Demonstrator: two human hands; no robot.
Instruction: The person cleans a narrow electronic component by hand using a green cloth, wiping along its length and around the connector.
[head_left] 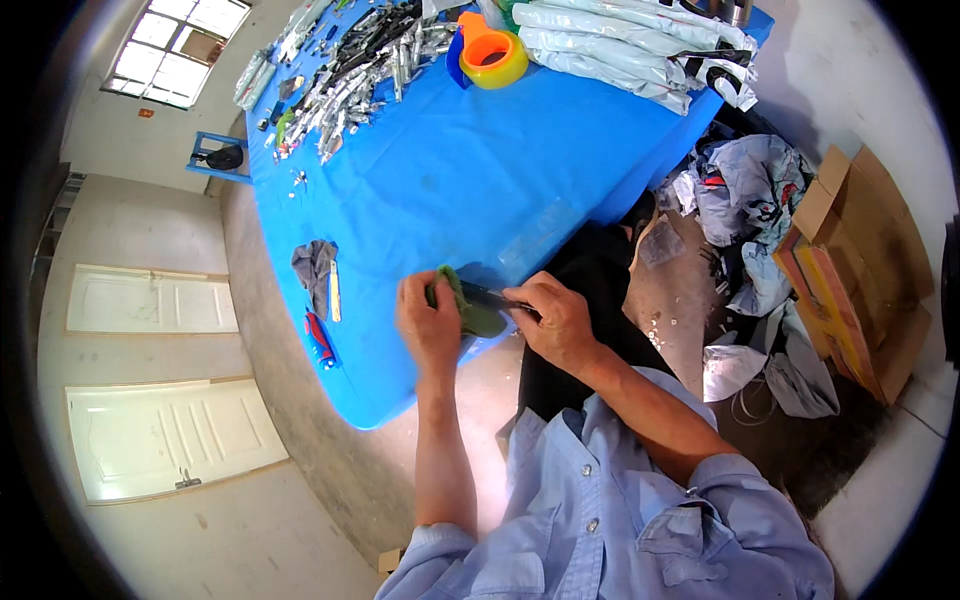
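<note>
Left hand (430,318): fingers pinching green cloth (484,321) at near edge of blue-covered worktop (400,205) | right hand (556,322): fingers closed on one end of slim dark bar (487,297), other end against cloth | grey rag (315,268), red-handled tool (319,338): on worktop, by left edge | yellow tape roll (507,73): beside white plastic bags (610,45)

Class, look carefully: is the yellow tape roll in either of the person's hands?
No, the yellow tape roll lies on the blue table, well beyond the left hand and the right hand.
</note>
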